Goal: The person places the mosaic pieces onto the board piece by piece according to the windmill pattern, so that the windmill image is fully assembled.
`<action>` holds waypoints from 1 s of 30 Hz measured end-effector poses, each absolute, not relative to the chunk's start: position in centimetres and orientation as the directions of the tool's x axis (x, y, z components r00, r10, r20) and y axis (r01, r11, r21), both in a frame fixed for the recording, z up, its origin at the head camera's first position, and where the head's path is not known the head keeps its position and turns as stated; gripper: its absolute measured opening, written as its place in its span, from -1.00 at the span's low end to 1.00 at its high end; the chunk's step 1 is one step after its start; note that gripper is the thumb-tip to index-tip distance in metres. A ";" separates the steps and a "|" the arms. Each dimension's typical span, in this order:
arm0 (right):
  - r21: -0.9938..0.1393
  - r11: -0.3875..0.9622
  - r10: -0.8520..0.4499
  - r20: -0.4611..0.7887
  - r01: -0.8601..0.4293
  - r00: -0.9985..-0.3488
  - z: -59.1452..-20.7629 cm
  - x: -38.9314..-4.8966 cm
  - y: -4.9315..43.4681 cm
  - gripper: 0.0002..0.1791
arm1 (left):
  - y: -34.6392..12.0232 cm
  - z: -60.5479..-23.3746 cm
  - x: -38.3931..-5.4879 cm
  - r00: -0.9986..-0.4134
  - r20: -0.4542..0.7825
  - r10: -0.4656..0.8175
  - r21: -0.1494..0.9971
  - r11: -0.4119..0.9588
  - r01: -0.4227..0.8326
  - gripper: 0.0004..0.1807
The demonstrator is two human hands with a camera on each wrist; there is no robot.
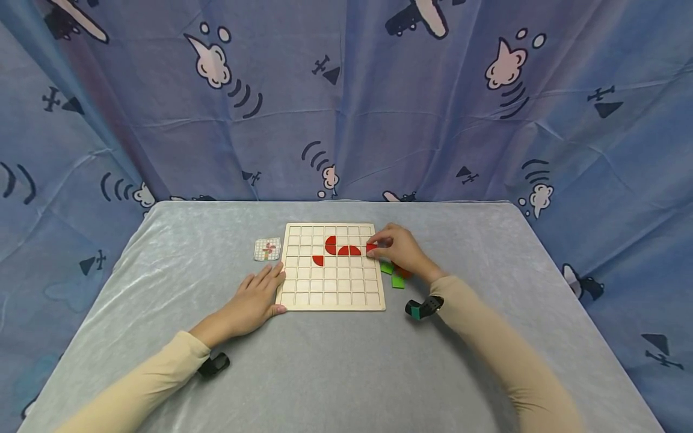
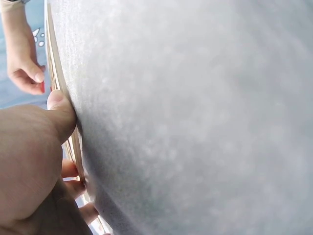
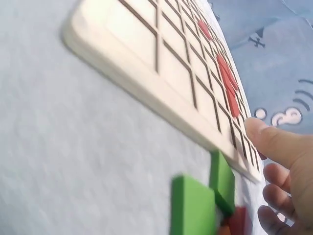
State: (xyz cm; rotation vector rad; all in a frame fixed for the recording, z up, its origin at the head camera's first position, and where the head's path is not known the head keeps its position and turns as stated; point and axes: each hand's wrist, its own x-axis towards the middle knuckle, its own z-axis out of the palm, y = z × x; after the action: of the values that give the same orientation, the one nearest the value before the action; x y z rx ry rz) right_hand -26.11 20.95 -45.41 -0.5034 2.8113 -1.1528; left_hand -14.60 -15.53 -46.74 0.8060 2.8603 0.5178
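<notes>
Tabletop: pale cloth covers it (image 1: 325,373), soft enough underneath that the board might slip if nothing steadied it.
Wristbands: 1 black left wristband (image 1: 215,364) and 1 black-and-green right wristband (image 1: 424,308).
Left hand: lies with fingers extended (image 1: 251,307), fingertips touching the board's left edge, thumb at its near left corner; it grips no piece.
Board: gridded and wooden-looking (image 1: 335,299), flat on the cloth; likely stiff and fairly light, best held by the rim.
Green pieces: 2 lie off the board's right side, 1 nearer (image 1: 397,282) and 1 close by the edge (image 1: 387,268); a red-orange piece (image 1: 403,272) shows partly under the right hand.
Right hand: well apart from the left (image 1: 397,248), thumb and fingers pinching 1 red piece.
Held red piece: at the board's right margin (image 1: 371,248); whether it touches wood cannot be told. It should prove light, rigid and perhaps slick on its face, so opposite edges suit a pinch.
Set red pieces: 5 rounded ones on the grid, the leftmost (image 1: 317,261) apart.
Card: a small patterned grid (image 1: 267,249) left of the board.
Curtain: blue, printed (image 1: 346,144), behind everything.
</notes>
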 end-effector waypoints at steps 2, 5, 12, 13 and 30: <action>-0.692 0.662 -0.331 0.076 -0.289 -0.941 -45.5 -25.9 20.4 -0.72 | -15.5 -46.8 -14.6 -0.850 -0.028 0.526 0.358 0.799 0.483 -0.20; -0.684 0.659 -0.349 0.093 -0.315 -0.933 -45.6 -25.6 19.6 -0.71 | -15.6 -46.8 -14.6 -0.850 -0.028 0.526 0.356 0.800 0.484 -0.20; -0.682 0.642 -0.381 0.112 -0.350 -0.918 -45.9 -24.9 17.8 -0.71 | -15.6 -46.7 -14.6 -0.851 -0.031 0.524 0.360 0.800 0.480 -0.19; -0.681 0.643 -0.381 0.111 -0.349 -0.918 -45.9 -24.8 17.6 -0.71 | -15.5 -46.6 -14.6 -0.851 -0.031 0.524 0.361 0.800 0.479 -0.20; -0.680 0.621 -0.404 0.147 -0.389 -0.903 -46.2 -24.3 14.4 -0.71 | -15.4 -46.4 -14.5 -0.855 -0.041 0.517 0.363 0.805 0.470 -0.20</action>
State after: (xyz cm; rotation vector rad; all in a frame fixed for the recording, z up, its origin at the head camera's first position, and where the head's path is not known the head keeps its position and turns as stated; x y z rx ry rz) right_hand -24.35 14.36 -46.22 -0.6879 2.8098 -1.1717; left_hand -14.47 -15.43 -46.38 0.7841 2.8518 0.5199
